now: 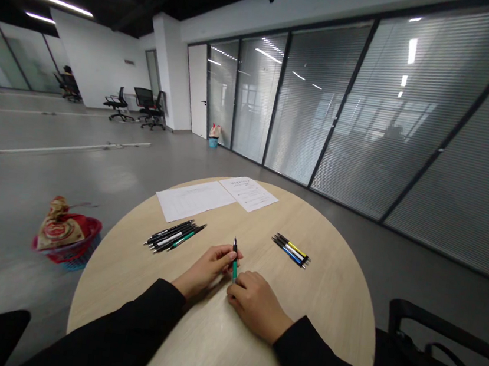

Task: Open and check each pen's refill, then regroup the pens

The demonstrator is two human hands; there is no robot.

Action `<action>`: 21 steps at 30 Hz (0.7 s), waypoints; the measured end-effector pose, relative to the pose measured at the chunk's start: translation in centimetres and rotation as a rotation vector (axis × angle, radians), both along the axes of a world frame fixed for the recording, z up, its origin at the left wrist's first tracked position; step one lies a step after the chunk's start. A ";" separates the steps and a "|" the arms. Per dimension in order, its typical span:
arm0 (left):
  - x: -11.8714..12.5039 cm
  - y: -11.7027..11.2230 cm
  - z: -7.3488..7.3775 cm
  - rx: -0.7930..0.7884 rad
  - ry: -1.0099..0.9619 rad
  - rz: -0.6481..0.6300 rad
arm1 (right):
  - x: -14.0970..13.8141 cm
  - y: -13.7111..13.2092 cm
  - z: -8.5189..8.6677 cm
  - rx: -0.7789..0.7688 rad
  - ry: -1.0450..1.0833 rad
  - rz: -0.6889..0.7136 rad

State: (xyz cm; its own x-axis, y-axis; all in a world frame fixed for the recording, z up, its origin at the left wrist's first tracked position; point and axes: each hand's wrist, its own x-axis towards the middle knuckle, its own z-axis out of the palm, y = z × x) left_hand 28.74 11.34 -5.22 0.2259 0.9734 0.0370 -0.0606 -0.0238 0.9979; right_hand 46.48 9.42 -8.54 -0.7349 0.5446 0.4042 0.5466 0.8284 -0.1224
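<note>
Pen (pixel 234 272), green and black, is held over bench (pixel 332 300), pinched higher up by left grip (pixel 211 267) and at its lower end by right grip (pixel 257 304), likely for steadiness, with larger pen group (pixel 170 238) and smaller pen group (pixel 292 251) laid either side, seemingly for easy reach.
</note>
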 end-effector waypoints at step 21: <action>0.2 0.0 -0.3 0.012 0.011 0.004 | 0.1 -0.1 0.3 -0.022 -0.007 -0.013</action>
State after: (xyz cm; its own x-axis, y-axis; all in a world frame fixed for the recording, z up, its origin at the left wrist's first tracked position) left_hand 28.98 11.38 -5.54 0.2226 0.9738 0.0459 -0.0494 -0.0358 0.9981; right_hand 46.59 9.28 -8.26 -0.7305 0.5628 0.3868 0.5581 0.8184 -0.1368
